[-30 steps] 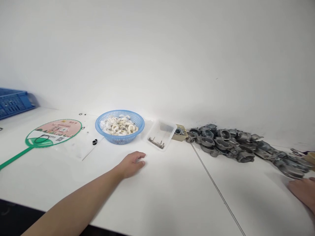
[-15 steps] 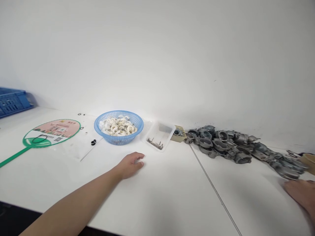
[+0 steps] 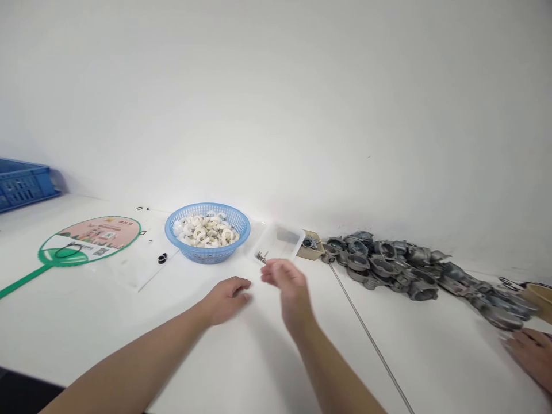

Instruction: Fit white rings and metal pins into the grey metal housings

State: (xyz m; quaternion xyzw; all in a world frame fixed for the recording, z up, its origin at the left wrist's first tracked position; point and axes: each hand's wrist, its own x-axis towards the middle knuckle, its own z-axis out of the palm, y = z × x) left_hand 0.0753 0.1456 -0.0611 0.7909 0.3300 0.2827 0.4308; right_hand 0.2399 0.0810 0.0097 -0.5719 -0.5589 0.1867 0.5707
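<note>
My left hand (image 3: pixel 226 299) rests palm down on the white table (image 3: pixel 129 322) with its fingers loosely spread and nothing in it. Just to its right, my right hand (image 3: pixel 287 284) hovers above the table, smeared by motion. Its fingertips point at the near edge of a clear plastic tray (image 3: pixel 280 241) that holds small metal pins (image 3: pixel 261 257). Whether those fingers hold anything is unclear. Left of the tray stands a blue basket (image 3: pixel 207 253) of white rings (image 3: pixel 204 229).
A pile of grey metal castings (image 3: pixel 388 261) runs along the wall to the right. Another person's hand (image 3: pixel 528 353) lies at the right edge. A green hand fan (image 3: pixel 86 241), a plastic bag (image 3: pixel 138 267), small black rings (image 3: pixel 163 258) and a blue crate (image 3: pixel 21 184) are on the left.
My right arm has come into view from below and reached up toward the clear tray. My left hand has stayed put. The view has tilted slightly.
</note>
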